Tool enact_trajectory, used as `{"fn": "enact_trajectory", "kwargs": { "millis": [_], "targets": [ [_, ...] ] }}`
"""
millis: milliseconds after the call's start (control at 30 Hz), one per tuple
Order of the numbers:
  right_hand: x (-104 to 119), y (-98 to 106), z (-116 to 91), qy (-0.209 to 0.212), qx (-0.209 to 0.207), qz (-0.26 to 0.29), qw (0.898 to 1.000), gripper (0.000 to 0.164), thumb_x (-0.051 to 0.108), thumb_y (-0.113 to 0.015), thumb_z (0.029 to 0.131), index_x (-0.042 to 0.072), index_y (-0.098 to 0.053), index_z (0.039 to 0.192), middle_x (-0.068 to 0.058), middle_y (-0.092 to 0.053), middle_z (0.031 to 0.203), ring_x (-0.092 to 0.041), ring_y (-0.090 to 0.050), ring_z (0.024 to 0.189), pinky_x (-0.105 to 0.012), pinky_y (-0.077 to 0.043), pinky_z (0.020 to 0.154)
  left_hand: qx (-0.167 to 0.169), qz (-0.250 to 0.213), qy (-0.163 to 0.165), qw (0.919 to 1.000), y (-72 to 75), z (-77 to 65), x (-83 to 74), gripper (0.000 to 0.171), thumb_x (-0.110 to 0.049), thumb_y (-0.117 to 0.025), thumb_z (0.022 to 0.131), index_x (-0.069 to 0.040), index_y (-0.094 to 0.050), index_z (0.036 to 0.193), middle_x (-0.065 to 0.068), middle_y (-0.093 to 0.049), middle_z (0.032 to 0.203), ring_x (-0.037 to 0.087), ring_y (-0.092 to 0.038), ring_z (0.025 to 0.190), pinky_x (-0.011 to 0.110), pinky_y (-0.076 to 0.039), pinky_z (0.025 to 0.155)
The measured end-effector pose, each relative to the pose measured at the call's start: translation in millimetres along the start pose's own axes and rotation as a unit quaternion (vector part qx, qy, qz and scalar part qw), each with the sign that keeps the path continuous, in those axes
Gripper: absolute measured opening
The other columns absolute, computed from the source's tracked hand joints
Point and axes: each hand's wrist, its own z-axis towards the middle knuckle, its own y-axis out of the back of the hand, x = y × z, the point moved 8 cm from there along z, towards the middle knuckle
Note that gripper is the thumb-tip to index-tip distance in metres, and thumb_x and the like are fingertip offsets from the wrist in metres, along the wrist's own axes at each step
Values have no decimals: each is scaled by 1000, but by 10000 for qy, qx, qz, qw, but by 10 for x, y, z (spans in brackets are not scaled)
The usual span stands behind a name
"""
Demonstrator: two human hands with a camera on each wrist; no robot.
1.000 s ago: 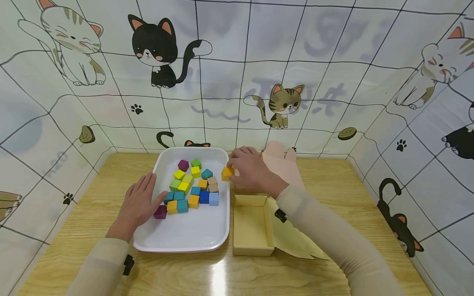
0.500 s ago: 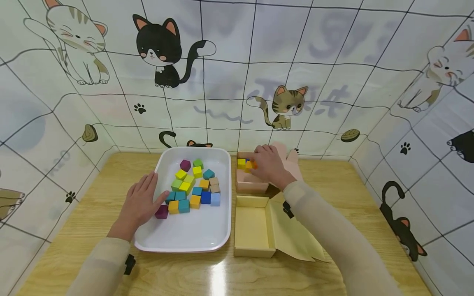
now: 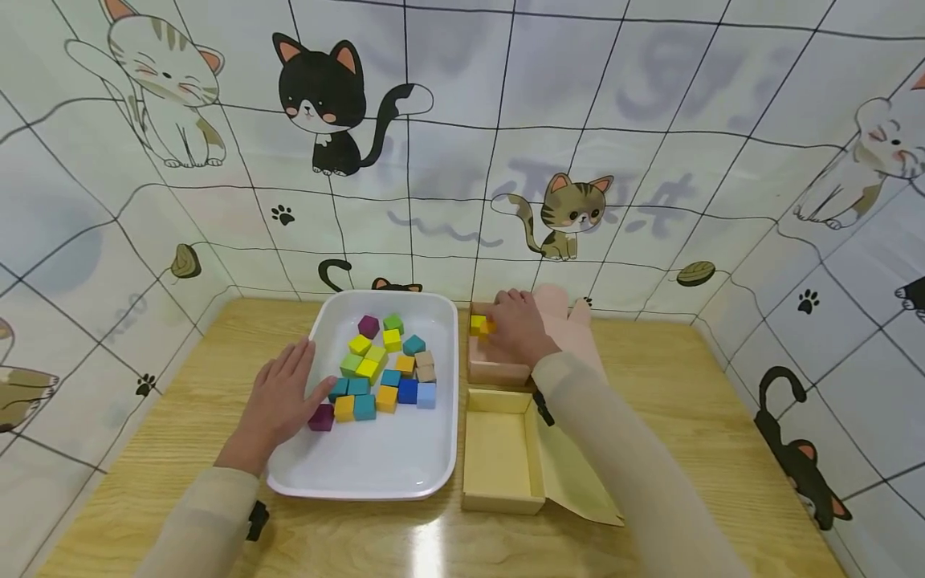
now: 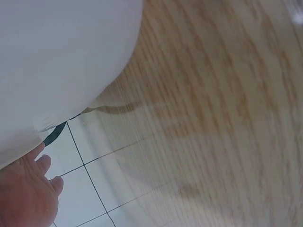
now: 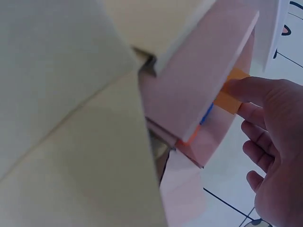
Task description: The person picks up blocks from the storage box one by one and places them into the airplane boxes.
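White plastic makes up the shallow rounded tray (image 3: 361,470), its multicoloured small blocks (image 3: 368,371) clustered toward the far half. Beside it, a pink cardboard box (image 3: 495,373) holds a yellow cube (image 3: 478,323); nearer stands a pale-yellow cardboard box (image 3: 502,449), flap spread rightward.

The right hand (image 3: 515,325) reaches down into the pink box, thumb and fingers pinching an orange block (image 5: 228,102); whether that touches the floor is unclear. The left hand (image 3: 282,393) lies along the tray's left rim, fingers straight, thumb over the edge.

A narrow strip of wood-grain table (image 3: 723,449) separates tray from boxes.
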Motion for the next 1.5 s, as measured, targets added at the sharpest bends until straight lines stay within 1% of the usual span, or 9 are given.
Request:
{"fn": "enact_trajectory", "kwargs": {
  "millis": [100, 267, 400, 567, 800, 1000, 1100, 1267, 1500],
  "targets": [
    [35, -62, 42, -14, 47, -3, 10000, 33, 45, -68, 87, 16, -73, 103, -7, -58, 102, -29, -48, 104, -49, -34, 108, -19, 4, 16, 10000, -6, -7, 15, 83, -54, -42, 98, -2, -13, 155, 22, -13, 162, 45, -11, 148, 66, -9, 119],
    [72, -136, 85, -24, 150, 36, 9999, 33, 45, -68, 88, 16, -71, 104, -6, -57, 101, -29, -48, 105, -49, -34, 108, -5, 16, 26, 10000, -10, -8, 17, 84, -57, -40, 98, -2, -13, 155, 21, -13, 163, 45, -11, 149, 65, -10, 119],
    [81, -189, 114, -50, 206, 101, 9997, 28, 38, -67, 89, 16, -68, 106, -6, -58, 105, -28, -49, 106, -49, -34, 110, 23, 46, 43, 10000, -17, 9, 18, 86, -61, -36, 98, -3, -12, 156, 21, -12, 163, 44, -11, 149, 65, -10, 119],
    [95, -226, 151, -74, 227, 91, 9997, 25, 30, -65, 89, 13, -66, 107, -7, -61, 111, -29, -51, 110, -51, -33, 112, 57, 64, 74, 9999, -25, 37, 24, 85, -59, -38, 98, -3, -11, 156, 21, -12, 163, 44, -10, 149, 65, -9, 120],
    [99, -264, 209, -122, 233, -291, 9992, 40, 32, -64, 91, 12, -58, 125, -9, -61, 119, -30, -51, 116, -51, -34, 112, 44, 77, 80, 9999, -13, 56, 29, 86, -60, -37, 97, -4, -10, 156, 20, -11, 163, 43, -9, 150, 64, -9, 120],
    [110, -287, 222, -119, 225, -500, 9984, 49, 35, -66, 89, 11, -56, 131, -9, -60, 123, -30, -51, 119, -49, -34, 113, 85, 84, 72, 9999, -35, 51, 43, 87, -62, -35, 97, -4, -9, 156, 20, -11, 163, 43, -8, 150, 64, -9, 120],
    [106, -241, 196, -89, 195, -473, 9986, 47, 35, -67, 90, 13, -57, 130, -8, -60, 121, -30, -51, 119, -50, -33, 113, 67, 48, 54, 10000, -35, 58, 32, 86, -61, -36, 97, -4, -9, 156, 20, -11, 163, 44, -8, 149, 65, -8, 120],
    [121, -73, 140, -40, 5, -291, 9996, 32, 30, -67, 92, 18, -66, 122, -6, -60, 120, -29, -50, 118, -49, -32, 114, 50, 35, 53, 10000, -44, 53, 32, 86, -59, -38, 97, -4, -9, 156, 21, -11, 163, 44, -9, 149, 65, -9, 119],
    [253, 246, -50, 277, -604, 47, 9978, 25, 29, -72, 89, 20, -72, 112, -4, -60, 113, -27, -51, 115, -49, -35, 111, 26, 2, 36, 10000, -48, 47, 38, 86, -59, -39, 97, -4, -10, 156, 21, -12, 163, 45, -11, 148, 66, -9, 119]
  ]
}}
